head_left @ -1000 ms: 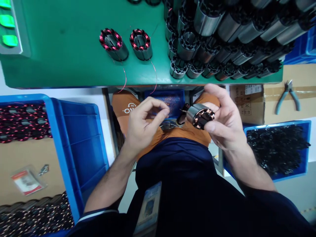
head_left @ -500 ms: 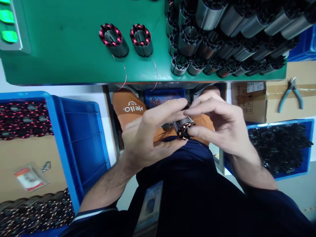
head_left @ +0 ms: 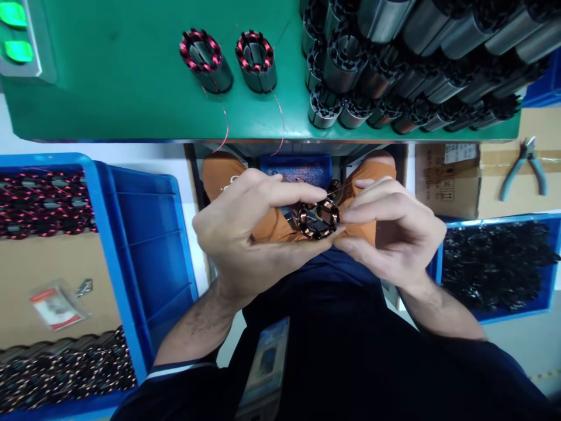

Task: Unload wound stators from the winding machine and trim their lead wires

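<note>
Over my lap, my left hand (head_left: 258,234) grips a copper-wound stator (head_left: 319,220) between thumb and fingers, its open ring end facing up towards the camera. The fingertips of my right hand (head_left: 390,225) press on the ring's right edge, with thumb and fingers close together. A thin wire shows near the top of the stator. Two stators with pink windings, one at the left (head_left: 205,61) and one beside it (head_left: 256,61), stand on the green table (head_left: 131,76), each trailing a pink wire over the front edge.
Unwound metal stators (head_left: 346,58) stand in rows and stacks at the table's right. A blue crate (head_left: 149,245) of wound stators is on the left. At the right are pliers (head_left: 525,166) on a carton and a blue bin of black parts (head_left: 495,269). A small blue bin (head_left: 322,166) sits below the table.
The held stator has turned so its open end faces the camera more. My right fingers have moved from over its top to its right side. The camera view has shifted slightly.
</note>
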Tool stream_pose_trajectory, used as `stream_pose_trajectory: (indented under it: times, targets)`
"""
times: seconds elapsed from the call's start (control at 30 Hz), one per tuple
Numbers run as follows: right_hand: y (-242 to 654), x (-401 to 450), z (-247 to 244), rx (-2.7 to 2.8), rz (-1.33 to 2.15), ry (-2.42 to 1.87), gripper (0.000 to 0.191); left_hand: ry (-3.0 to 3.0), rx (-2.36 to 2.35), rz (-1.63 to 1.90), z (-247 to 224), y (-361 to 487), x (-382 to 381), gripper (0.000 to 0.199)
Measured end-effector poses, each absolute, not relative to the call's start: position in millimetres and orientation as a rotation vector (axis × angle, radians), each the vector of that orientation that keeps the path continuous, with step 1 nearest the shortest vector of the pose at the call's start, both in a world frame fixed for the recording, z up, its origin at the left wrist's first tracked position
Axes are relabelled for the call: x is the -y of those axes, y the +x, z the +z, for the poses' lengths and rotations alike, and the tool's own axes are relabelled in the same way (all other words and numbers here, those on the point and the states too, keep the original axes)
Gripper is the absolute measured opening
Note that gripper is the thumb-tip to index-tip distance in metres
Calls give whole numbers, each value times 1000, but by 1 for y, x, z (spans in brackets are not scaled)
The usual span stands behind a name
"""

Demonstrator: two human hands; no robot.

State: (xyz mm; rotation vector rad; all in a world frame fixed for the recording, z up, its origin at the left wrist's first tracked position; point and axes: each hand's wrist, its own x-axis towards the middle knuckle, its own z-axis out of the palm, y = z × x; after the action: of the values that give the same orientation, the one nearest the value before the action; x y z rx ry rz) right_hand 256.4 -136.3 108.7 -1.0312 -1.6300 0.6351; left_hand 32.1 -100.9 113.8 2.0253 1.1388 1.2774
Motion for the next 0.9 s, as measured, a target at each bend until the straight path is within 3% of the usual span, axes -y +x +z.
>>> stream_pose_trajectory:
  times: [0.1,0.33,0.43,0.53,0.9]
  targets:
    - [257,133,113,1626,653,-1063,15,2061,-1121,1298,115,34,101,18]
    - [253,136,126,1397,897,-1136,9,2079,-955,1203,113,40,103,24]
    - [240,145,125,1140,1169,-1148,19,2078,-977,1298,110,43,102,20]
    - [228,155,119,1015,1300,-1099,36,2159,-971,1300,107,42,99,29]
    - [229,160,107,911,1288,-1151,14,2456,-1000,1279,96,44,106,17]
